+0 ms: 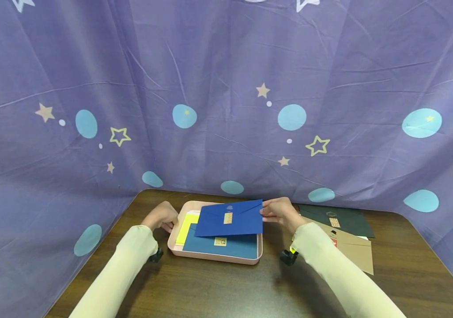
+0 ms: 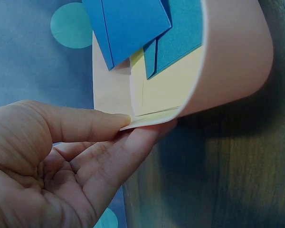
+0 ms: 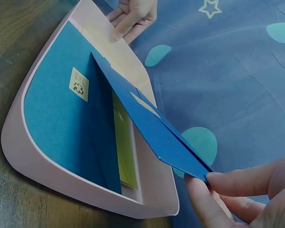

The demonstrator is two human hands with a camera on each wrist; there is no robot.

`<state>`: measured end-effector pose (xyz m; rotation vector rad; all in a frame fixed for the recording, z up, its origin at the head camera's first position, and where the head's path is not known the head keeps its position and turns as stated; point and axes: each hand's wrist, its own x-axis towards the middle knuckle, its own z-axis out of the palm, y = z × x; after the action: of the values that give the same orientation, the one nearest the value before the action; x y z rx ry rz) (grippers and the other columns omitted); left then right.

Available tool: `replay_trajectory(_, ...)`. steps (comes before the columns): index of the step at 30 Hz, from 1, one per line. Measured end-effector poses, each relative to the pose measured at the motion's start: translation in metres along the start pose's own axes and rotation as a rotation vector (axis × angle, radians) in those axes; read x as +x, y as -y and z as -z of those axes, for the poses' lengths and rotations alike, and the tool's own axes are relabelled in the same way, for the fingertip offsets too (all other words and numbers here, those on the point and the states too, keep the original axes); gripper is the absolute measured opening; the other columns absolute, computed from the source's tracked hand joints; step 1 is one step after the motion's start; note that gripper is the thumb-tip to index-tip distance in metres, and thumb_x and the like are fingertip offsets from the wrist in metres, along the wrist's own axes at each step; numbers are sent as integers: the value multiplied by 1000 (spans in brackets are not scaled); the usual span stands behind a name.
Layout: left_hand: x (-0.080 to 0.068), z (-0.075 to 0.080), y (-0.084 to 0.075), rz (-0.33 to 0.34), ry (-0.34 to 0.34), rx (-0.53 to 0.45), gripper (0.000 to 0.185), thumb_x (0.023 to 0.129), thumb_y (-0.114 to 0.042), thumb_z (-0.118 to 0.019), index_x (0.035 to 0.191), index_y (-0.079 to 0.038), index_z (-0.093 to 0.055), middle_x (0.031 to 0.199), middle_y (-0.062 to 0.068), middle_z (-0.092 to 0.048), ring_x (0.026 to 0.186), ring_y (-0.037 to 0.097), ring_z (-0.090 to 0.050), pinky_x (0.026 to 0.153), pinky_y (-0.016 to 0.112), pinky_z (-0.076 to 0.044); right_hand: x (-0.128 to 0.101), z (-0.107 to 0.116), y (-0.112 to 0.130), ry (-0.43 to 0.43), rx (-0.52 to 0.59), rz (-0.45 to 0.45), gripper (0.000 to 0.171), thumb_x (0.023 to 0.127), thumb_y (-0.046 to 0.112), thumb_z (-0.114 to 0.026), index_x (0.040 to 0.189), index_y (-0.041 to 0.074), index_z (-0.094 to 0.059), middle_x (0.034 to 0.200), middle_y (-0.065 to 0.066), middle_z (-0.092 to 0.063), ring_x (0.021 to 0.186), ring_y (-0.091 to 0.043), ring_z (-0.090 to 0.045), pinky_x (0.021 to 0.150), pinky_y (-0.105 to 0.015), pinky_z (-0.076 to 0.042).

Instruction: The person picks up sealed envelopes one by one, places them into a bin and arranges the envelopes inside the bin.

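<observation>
Blue envelope (image 1: 244, 221) is pinched in the right grip (image 1: 280, 210); left grip (image 1: 164, 215) pinches the tray rim (image 1: 218, 258).

A rectangular paper envelope (image 1: 240, 221) is solid royal blue, with a gold-and-white patterned tape strip (image 1: 228, 218). The round-cornered, smooth tray (image 2: 237, 52) is plain pale pink. Inside it, a teal-blue paper envelope (image 1: 206, 248) bears a cream label (image 1: 220, 241) with dark print; a flat paper piece (image 1: 186, 227) at left is bright yellow. At far right, one paper envelope (image 1: 347, 218) is dark green, a nearer one (image 1: 355, 254) plain tan. The wooden table (image 1: 210, 291) is dark brown and grained. The far fabric curtain (image 1: 226, 57) is purple with light-blue spots, peach stars and yellow outlined stars.
</observation>
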<state>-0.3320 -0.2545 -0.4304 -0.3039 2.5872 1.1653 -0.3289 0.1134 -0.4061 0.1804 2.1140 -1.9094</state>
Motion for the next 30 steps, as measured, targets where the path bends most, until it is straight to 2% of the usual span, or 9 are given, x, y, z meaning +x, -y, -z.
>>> replay_trajectory(3, 0, -1, 0, 0, -2, 1, 14, 73, 12, -52, 70, 1, -60, 62, 6, -54, 50, 16, -59, 52, 28, -63, 1, -2, 0, -1, 5, -1, 41, 89, -14, -62, 129, -19, -56, 83, -9, -68, 73, -13, -67, 83, -38, -66)
replay_trajectory(7, -1, -1, -1, -1, -7, 10, 13, 73, 12, -52, 72, 2, -60, 63, 6, -54, 50, 16, -60, 52, 28, -63, 2, -6, 1, -12, 12, 4, 39, 88, -15, -62, 127, -20, -57, 81, -9, -67, 71, -12, -66, 72, -31, -67)
replay_trajectory(11, -2, -1, -1, -3, -9, 18, 12, 74, 11, -52, 74, 3, -61, 64, 7, -53, 50, 16, -60, 53, 29, -63, 4, -10, 0, -31, 18, 12, 37, 87, -16, -62, 124, -21, -58, 80, -9, -67, 70, -12, -65, 66, -28, -66)
replay_trajectory(23, -2, -1, 0, -4, 3, -2, 16, 73, 13, -51, 67, -1, -58, 60, 5, -52, 49, 15, -58, 50, 27, -61, 7, -20, -5, -59, 6, 28, 33, 85, -17, -64, 117, -23, -60, 77, -10, -67, 68, -14, -66, 68, -32, -67)
replay_trajectory(27, -2, -1, -1, -10, 4, -9, 17, 72, 13, -51, 67, -1, -57, 60, 5, -52, 49, 15, -58, 50, 27, -62, 10, -24, -7, -91, -26, 27, 29, 84, -17, -66, 112, -22, -63, 79, -16, -71, 67, -16, -69, 72, -37, -68)
replay_trajectory(30, -2, -1, -1, -12, 8, -18, 16, 72, 13, -51, 67, -1, -57, 60, 4, -52, 49, 15, -57, 50, 27, -61, 11, -28, -9, -120, -57, 25, 28, 83, -17, -69, 110, -21, -65, 86, -22, -73, 69, -21, -73, 77, -42, -67)
